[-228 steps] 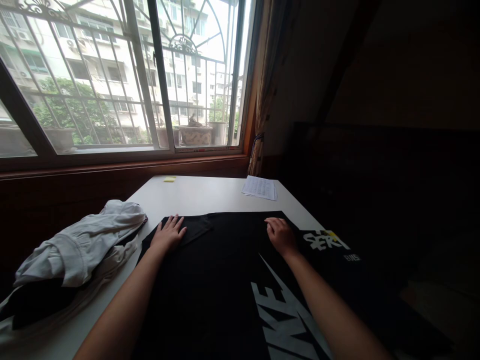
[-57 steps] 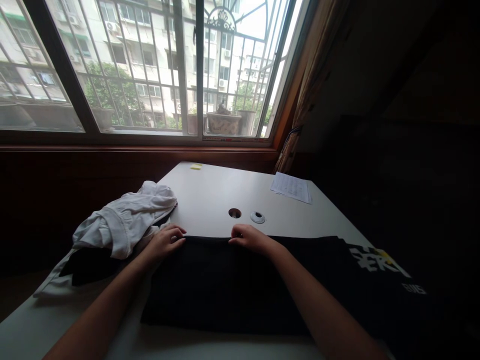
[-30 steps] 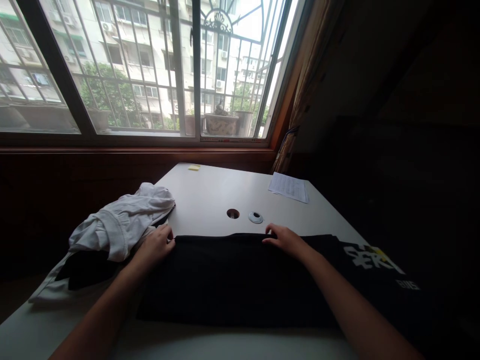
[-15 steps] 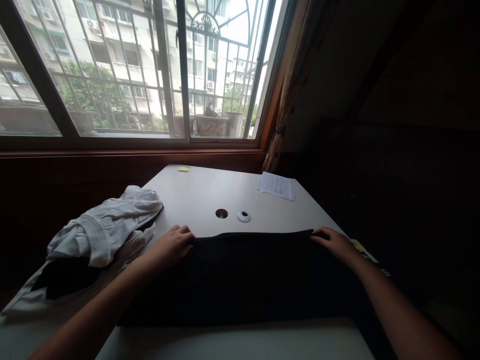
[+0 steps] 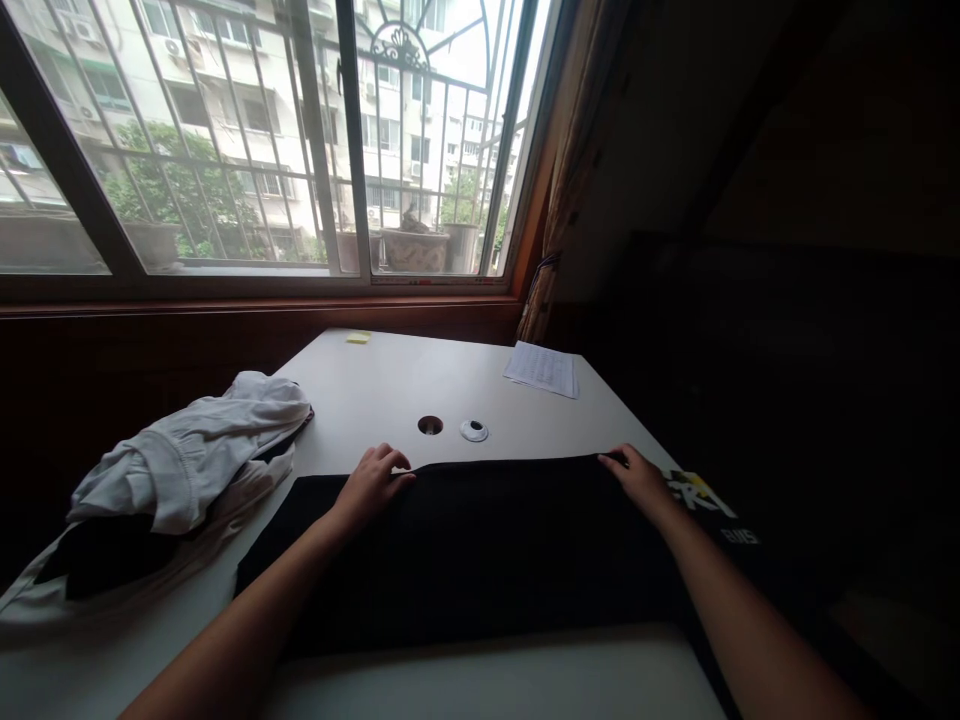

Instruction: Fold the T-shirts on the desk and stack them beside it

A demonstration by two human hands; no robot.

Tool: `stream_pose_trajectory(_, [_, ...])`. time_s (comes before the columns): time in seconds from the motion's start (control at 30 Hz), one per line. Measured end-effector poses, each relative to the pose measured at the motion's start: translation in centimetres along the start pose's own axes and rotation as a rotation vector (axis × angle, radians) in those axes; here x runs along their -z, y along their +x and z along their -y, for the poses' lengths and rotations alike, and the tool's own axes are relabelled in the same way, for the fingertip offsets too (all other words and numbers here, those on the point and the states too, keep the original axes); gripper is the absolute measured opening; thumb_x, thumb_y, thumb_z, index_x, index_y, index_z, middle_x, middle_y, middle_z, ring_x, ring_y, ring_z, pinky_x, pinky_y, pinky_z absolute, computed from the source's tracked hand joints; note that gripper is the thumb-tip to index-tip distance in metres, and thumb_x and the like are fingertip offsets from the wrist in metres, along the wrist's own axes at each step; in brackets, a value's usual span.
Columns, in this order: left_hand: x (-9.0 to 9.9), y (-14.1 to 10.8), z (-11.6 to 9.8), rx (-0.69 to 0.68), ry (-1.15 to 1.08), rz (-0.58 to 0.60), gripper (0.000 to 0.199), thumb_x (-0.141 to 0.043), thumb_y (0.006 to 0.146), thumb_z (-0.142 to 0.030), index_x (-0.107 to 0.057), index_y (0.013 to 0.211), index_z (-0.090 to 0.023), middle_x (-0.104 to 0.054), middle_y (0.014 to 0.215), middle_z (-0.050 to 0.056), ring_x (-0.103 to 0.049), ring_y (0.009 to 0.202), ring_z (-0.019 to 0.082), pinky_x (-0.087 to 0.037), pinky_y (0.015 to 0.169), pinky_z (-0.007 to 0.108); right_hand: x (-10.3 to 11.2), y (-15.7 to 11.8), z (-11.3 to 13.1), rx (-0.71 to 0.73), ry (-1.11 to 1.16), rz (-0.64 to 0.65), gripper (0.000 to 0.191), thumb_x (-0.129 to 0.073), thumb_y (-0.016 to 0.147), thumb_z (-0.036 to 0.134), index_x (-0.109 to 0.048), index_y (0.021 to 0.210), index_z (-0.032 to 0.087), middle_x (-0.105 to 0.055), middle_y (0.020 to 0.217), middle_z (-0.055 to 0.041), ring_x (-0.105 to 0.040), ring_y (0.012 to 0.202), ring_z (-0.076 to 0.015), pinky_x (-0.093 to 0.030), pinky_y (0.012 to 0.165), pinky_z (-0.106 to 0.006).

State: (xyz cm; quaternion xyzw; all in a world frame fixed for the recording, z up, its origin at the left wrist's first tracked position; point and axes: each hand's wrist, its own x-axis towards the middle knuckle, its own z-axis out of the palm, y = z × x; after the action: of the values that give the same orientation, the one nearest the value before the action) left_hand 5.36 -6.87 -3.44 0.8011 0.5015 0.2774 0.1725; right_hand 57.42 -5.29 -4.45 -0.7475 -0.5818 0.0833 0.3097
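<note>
A black garment [image 5: 495, 550] lies spread across the near part of the white table [image 5: 405, 370]. White and yellow printed letters show on its right end, beyond my right forearm. My left hand [image 5: 375, 480] is at the far edge of the cloth, left of its middle, thumb and fingers loosely curled about that edge. Farther right, my right hand [image 5: 634, 478] pinches the same edge between thumb and fingers. Between the two hands the edge runs nearly straight. Past my left hand the left end of the garment lies flat.
Crumpled white and dark clothes [image 5: 180, 470] are heaped on the table's left side. Beyond the garment are a round cable hole [image 5: 430, 425] and its white cap [image 5: 473, 431]. Papers [image 5: 544, 369] and a yellow sticky note [image 5: 358, 338] lie near the back, below a barred window [image 5: 262, 150].
My left hand has moved right along the far edge, uncovering the garment's left end. My right hand keeps its pinch. More of the print shows at the right, and the view has shifted slightly.
</note>
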Motion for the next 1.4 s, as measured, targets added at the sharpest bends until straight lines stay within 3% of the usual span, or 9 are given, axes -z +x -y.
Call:
stream_pose_trajectory(0.1, [0.4, -0.3, 0.5, 0.001, 0.029, -0.004, 0.019, -0.059, 0.093, -0.041, -0.066, 0.095, -0.025, -0.062, 0.106, 0.008, -0.057, 0.103, 0.029, -0.05, 0.09, 0.043, -0.5, 0.3, 0.0, 0.057, -0.089, 0.012, 0.03, -0.054, 0.082, 0.054, -0.061, 0.088, 0.026, -0.071, 0.086, -0.0062, -0.066, 0.083, -0.027, -0.048, 0.075, -0.037])
stream_pose_trajectory(0.27, [0.6, -0.5, 1.3, -0.004, 0.077, -0.012, 0.019, -0.058, 0.094, -0.042, -0.066, 0.096, -0.024, -0.06, 0.106, 0.008, -0.056, 0.102, 0.029, -0.05, 0.088, 0.044, -1.6, 0.3, -0.7, 0.213, -0.212, -0.071, 0.029, -0.049, 0.087, 0.05, -0.06, 0.095, 0.025, -0.069, 0.102, -0.0103, -0.064, 0.095, -0.0292, -0.048, 0.081, -0.039])
stream_pose_trajectory(0.43, [0.8, -0.7, 1.8, -0.076, 0.108, 0.013, 0.021, -0.058, 0.094, -0.043, -0.065, 0.099, -0.024, -0.059, 0.108, 0.007, -0.056, 0.102, 0.028, -0.051, 0.086, 0.043, -1.7, -0.1, -1.3, 0.086, -0.222, -0.125, 0.035, -0.052, 0.089, 0.053, -0.06, 0.105, 0.023, -0.067, 0.091, -0.0082, -0.064, 0.085, -0.0275, -0.045, 0.071, -0.036])
stream_pose_trajectory(0.57, [1.2, -0.7, 1.9, -0.096, 0.119, 0.049, 0.019, -0.055, 0.096, -0.041, -0.062, 0.096, -0.023, -0.06, 0.104, 0.007, -0.057, 0.096, 0.026, -0.051, 0.082, 0.04, -1.3, -0.3, -1.1, -0.01, -0.277, -0.183, 0.032, -0.049, 0.094, 0.043, -0.058, 0.117, 0.023, -0.069, 0.097, -0.008, -0.063, 0.083, -0.0256, -0.037, 0.062, -0.032])
stream_pose_trajectory(0.77, [2.0, -0.9, 1.2, -0.103, 0.239, 0.096, 0.017, -0.05, 0.096, -0.032, -0.062, 0.102, -0.022, -0.059, 0.108, 0.008, -0.058, 0.099, 0.027, -0.052, 0.083, 0.041, -1.2, -0.3, -1.4, -0.118, -0.23, -0.261, 0.02, -0.051, 0.092, 0.031, -0.064, 0.103, 0.021, -0.07, 0.097, -0.0096, -0.06, 0.081, -0.0233, -0.034, 0.062, -0.031])
stream_pose_trajectory(0.93, [2.8, -1.0, 0.3, -0.126, 0.384, 0.143, 0.015, -0.05, 0.093, -0.022, -0.063, 0.101, -0.022, -0.058, 0.111, 0.008, -0.059, 0.1, 0.025, -0.053, 0.083, 0.037, -1.3, 0.1, -1.9, -0.057, -0.162, -0.274, 0.027, -0.047, 0.094, 0.041, -0.065, 0.099, 0.021, -0.07, 0.096, -0.0099, -0.061, 0.083, -0.0241, -0.04, 0.067, -0.033])
stream_pose_trajectory(1.17, [3.3, -1.1, 0.0, -0.137, 0.576, 0.215, 0.019, -0.048, 0.089, -0.012, -0.062, 0.101, -0.019, -0.06, 0.104, 0.009, -0.06, 0.092, 0.024, -0.052, 0.082, 0.036, -1.5, 0.0, -2.1, 0.183, -0.009, -0.223, 0.037, -0.057, 0.086, 0.055, -0.069, 0.098, 0.022, -0.067, 0.096, -0.0067, -0.062, 0.086, -0.0229, -0.048, 0.081, -0.036])
stream_pose_trajectory(1.4, [3.3, -1.2, 0.7, -0.054, 0.563, 0.184, 0.008, -0.051, 0.088, -0.017, -0.057, 0.093, -0.021, -0.061, 0.1, 0.008, -0.059, 0.092, 0.024, -0.048, 0.08, 0.034, -1.4, 0.2, -2.5, 0.26, 0.029, -0.223, 0.032, -0.055, 0.087, 0.048, -0.072, 0.098, 0.022, -0.065, 0.096, -0.0072, -0.061, 0.084, -0.0228, -0.05, 0.08, -0.037])
